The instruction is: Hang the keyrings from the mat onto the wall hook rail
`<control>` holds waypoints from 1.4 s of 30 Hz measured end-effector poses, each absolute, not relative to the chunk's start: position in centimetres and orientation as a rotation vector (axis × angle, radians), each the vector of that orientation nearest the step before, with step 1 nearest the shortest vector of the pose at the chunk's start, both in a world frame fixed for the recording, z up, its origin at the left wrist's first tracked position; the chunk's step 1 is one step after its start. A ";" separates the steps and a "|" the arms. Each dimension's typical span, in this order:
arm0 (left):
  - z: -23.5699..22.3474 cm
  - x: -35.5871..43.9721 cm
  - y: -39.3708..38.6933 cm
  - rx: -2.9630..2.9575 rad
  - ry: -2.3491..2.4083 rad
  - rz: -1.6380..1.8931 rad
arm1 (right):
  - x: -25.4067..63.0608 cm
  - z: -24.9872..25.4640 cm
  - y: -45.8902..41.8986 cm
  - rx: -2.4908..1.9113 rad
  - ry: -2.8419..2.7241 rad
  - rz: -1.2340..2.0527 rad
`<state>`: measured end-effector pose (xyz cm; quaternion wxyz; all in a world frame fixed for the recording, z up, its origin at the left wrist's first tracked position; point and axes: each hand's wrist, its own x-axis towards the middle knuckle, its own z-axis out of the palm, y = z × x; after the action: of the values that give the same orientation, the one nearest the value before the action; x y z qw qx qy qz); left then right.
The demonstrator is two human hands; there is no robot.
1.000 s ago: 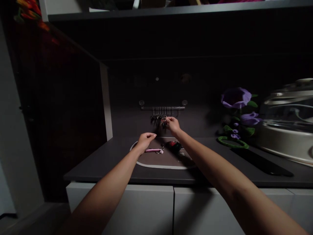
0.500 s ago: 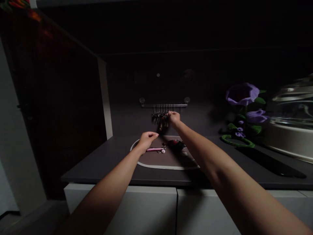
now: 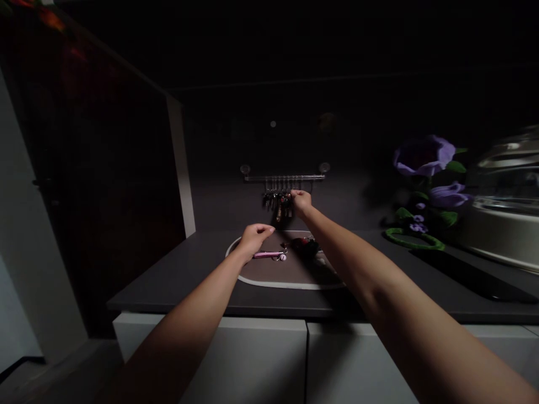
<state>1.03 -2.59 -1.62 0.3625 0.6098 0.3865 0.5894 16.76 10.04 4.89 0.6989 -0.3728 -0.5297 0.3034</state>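
A metal hook rail [image 3: 284,178] is fixed to the dark back wall, with several bunches of keys [image 3: 275,203] hanging from it. My right hand [image 3: 301,202] reaches up to the rail and pinches one bunch of keys at its hooks. My left hand [image 3: 255,238] hovers with fingers loosely curled over an oval tray [image 3: 269,279] with a white rim, holding nothing that I can see. In the tray lie a pink key fob [image 3: 267,255] just beside my left hand and a dark red-and-black fob [image 3: 305,245].
The tray sits on a dark countertop [image 3: 177,275] above white cabinet doors [image 3: 261,359]. To the right stand purple artificial flowers [image 3: 425,163] with a green loop [image 3: 415,240], a large lidded appliance [image 3: 505,202] and a flat black strip [image 3: 475,278]. A white post [image 3: 181,168] rises at left.
My right hand rose from below the hanging keys up to the hooks and stays there pinching a bunch. My left hand has barely moved. The camera tilted down slightly.
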 end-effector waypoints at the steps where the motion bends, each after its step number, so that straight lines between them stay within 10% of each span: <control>1: -1.6 1.0 -2.6 1.572 0.996 1.518 | 16.8 4.8 10.0 -0.837 -1.153 0.669; 42: -1.4 2.0 -4.5 2.233 1.114 1.133 | 20.1 2.1 -2.4 -0.984 -1.423 0.877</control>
<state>1.96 -4.55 -1.44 0.1991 0.7985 0.3984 0.4050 20.11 -2.42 2.11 0.5653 -0.4184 -0.6052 0.3729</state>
